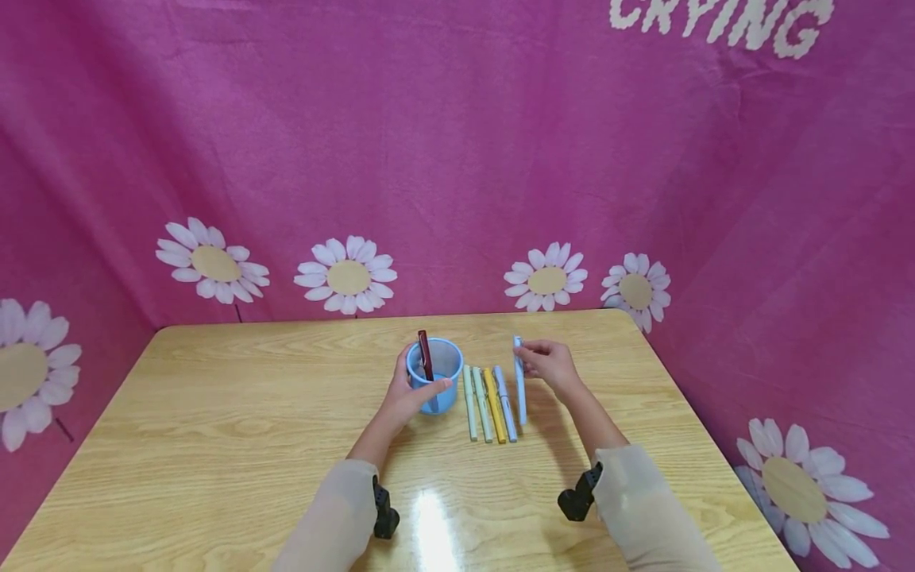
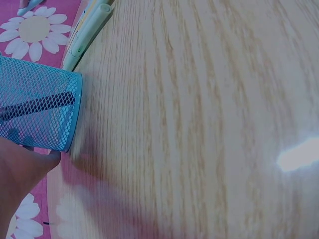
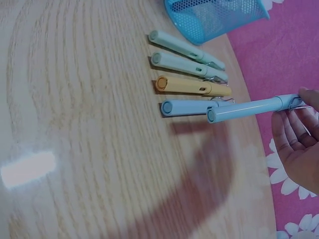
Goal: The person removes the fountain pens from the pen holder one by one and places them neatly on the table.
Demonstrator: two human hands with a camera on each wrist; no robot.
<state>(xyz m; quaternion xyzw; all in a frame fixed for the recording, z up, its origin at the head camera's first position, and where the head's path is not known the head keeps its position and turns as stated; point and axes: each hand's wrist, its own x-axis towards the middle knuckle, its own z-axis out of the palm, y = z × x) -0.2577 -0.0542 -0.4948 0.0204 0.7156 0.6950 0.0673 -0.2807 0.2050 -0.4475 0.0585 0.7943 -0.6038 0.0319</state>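
My left hand (image 1: 405,399) grips a light blue mesh pen cup (image 1: 445,401) at its side, thumb across the near wall. Inside it a dark red pen (image 1: 425,355) leans, its cap above the rim. My right hand (image 1: 552,366) pinches a pale blue pen (image 3: 249,109) by its clip end; in the right wrist view it hangs above the table, casting a shadow. Between the cup and that pen lie two pale green pens (image 3: 182,46), a yellow pen (image 3: 189,85) and a lavender-blue pen (image 3: 192,107), side by side in a row.
The wooden table (image 1: 236,429) ends at a pink cloth (image 1: 443,159) with daisies, which hangs behind and at both sides. A bright reflection shines on the near part of the tabletop. Black wrist cameras (image 1: 384,512) sit at both sleeves.
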